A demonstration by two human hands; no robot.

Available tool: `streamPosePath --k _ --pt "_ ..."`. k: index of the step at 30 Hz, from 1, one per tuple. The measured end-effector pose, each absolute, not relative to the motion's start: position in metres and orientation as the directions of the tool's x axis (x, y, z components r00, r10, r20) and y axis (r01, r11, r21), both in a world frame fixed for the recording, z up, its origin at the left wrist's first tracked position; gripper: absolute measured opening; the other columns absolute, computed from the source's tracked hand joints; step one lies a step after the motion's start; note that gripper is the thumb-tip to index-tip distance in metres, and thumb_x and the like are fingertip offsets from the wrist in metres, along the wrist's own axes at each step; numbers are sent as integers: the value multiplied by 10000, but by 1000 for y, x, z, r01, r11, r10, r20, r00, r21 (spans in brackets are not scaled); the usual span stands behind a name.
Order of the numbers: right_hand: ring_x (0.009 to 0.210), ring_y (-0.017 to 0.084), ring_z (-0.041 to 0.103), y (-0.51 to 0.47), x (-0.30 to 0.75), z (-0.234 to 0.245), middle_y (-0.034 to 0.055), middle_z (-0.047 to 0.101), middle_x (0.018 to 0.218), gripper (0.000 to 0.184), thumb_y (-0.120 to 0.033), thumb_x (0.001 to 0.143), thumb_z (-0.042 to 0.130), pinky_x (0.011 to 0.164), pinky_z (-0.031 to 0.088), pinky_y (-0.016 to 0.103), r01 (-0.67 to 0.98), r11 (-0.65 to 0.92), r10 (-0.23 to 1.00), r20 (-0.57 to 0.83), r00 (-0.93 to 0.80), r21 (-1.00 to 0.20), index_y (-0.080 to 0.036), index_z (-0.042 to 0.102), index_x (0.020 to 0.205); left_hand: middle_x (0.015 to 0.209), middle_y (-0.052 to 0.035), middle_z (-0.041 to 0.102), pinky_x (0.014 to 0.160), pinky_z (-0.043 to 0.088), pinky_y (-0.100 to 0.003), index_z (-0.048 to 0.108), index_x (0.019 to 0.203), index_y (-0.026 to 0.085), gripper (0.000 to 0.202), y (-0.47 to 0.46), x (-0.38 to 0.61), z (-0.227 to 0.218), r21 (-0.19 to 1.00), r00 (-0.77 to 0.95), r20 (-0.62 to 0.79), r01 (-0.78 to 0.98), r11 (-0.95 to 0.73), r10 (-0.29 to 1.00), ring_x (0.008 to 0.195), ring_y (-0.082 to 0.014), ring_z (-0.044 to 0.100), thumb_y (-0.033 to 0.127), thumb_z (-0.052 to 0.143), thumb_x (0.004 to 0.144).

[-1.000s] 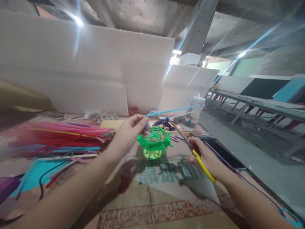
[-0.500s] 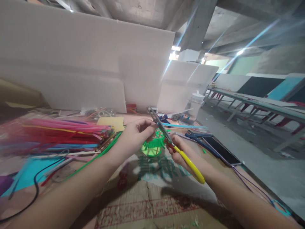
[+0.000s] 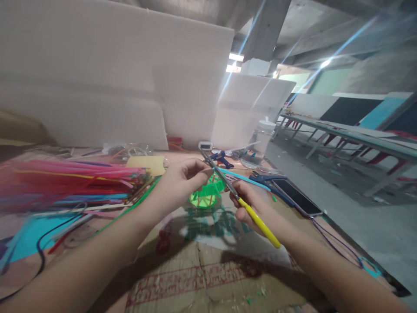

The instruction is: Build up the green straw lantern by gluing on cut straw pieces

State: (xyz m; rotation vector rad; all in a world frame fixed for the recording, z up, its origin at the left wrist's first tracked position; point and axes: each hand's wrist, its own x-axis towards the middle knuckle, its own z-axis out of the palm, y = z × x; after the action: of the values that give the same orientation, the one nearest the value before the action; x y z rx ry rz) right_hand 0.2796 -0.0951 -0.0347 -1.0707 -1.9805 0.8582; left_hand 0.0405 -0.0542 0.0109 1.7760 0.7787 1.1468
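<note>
My left hand (image 3: 187, 176) pinches the end of a light blue pipe cleaner (image 3: 249, 178), which runs out to the right behind the scissors. My right hand (image 3: 249, 200) grips scissors with yellow handles (image 3: 259, 221). Their metal blades point up and left, crossing the blue strip close to my left fingertips. Whether the blades have cut through it I cannot tell. Below and behind the fingers stands a small round green craft piece (image 3: 203, 200) with brown sticks and a fringed band, partly hidden by my left hand.
Bundled pink and red pipe cleaners (image 3: 74, 178) lie at left, with a yellow paper pad (image 3: 146, 164) beyond. A blue glue gun (image 3: 223, 158) and clear jar (image 3: 262, 137) stand behind. Pliers (image 3: 282, 191) and a phone (image 3: 296, 198) lie right. Cardboard (image 3: 182, 278) covers the front.
The blue pipe cleaner's free end has swung down, so it now slopes to the right. The scissors' handles look closer together. The view has shifted slightly.
</note>
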Motion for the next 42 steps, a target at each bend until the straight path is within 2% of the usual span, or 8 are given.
streamPosePath --k 4,12,17,19,26,32,37,42 --pt "879 212 542 -98 279 -32 43 583 975 680 -821 802 556 785 502 335 419 399 891 238 -386 -816 -252 550 1172 672 62 528 563 365 -213 645 834 179 157 -53 40 7 895 391 385 61 -441 836 599 -79 460 310 628 919" --pt "655 162 502 -78 288 -25 -11 583 753 526 -632 750 736 610 399 287 488 356 934 286 -213 -797 -225 601 1055 705 22 604 574 412 -223 683 841 172 256 -51 38 12 867 359 416 121 -483 836 605 -101 501 411 635 918" --pt "701 193 594 -36 328 -33 31 673 840 474 -604 837 617 643 436 307 734 236 950 311 -36 -637 -214 609 1106 922 -30 749 657 477 -244 746 1095 219 298 -41 22 19 863 270 403 204 -461 874 728 -147 625 415 677 882" --pt "802 224 647 -26 342 -39 61 710 926 442 -542 859 622 697 463 317 834 148 966 258 -7 -532 -209 618 1149 947 -34 761 681 479 -247 761 1067 222 284 -37 16 21 852 236 398 263 -452 887 778 -165 646 410 697 865" --pt "824 234 660 -25 344 -67 108 730 988 433 -352 831 689 711 462 311 923 131 989 109 -98 -360 -156 627 1212 825 -16 722 677 447 -257 731 882 198 263 -29 9 20 800 224 434 350 -487 873 733 -164 618 449 653 896" --pt "1040 292 627 -29 337 -71 173 660 1181 406 -295 854 678 914 461 389 934 246 968 118 -222 -261 -150 673 1233 882 -37 751 673 446 -271 746 913 202 297 -24 5 18 790 213 424 388 -475 880 792 -199 639 488 668 883" --pt "1023 277 640 -21 342 -47 131 695 1081 259 -339 908 638 912 482 396 919 237 964 190 -183 -316 -174 704 1096 916 -53 763 668 464 -275 750 972 202 333 -19 -1 18 781 211 401 429 -454 891 809 -212 654 509 669 872" --pt "987 246 694 29 347 -35 149 735 1131 415 -378 952 593 847 534 346 889 146 980 184 -71 -433 -131 614 1286 909 -60 765 668 478 -278 750 968 199 373 -11 -8 17 754 193 397 489 -439 897 812 -218 661 548 663 868"
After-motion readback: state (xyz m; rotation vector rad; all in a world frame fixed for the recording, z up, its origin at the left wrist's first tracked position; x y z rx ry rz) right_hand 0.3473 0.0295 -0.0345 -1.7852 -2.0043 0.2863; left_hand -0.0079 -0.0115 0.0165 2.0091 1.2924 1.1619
